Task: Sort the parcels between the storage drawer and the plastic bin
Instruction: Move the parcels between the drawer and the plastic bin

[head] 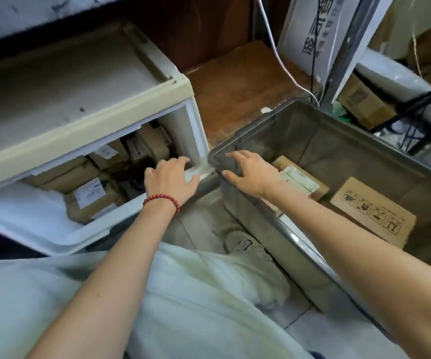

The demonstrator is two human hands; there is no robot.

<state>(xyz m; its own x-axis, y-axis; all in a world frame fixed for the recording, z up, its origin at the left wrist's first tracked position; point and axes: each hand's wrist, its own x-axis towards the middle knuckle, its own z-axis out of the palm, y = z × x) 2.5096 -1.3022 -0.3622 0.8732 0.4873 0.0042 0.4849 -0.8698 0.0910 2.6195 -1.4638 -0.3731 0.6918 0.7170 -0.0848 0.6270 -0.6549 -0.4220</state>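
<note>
My left hand [170, 178] curls over the storage drawer [196, 136] corner; whether it grips, I cannot tell. My right hand [248, 174] is spread open at the plastic bin [312, 141] rim. The parcels [92, 198] are crammed in the drawer, so pulling one could snag its neighbours. Boxes [372, 216] lie in the bin.

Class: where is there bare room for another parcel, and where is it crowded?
Free: in the plastic bin, the floor between its far wall, the labelled box and the symbol-printed box. Crowded: the storage drawer, packed with parcels, save a dark gap by the left hand.
</note>
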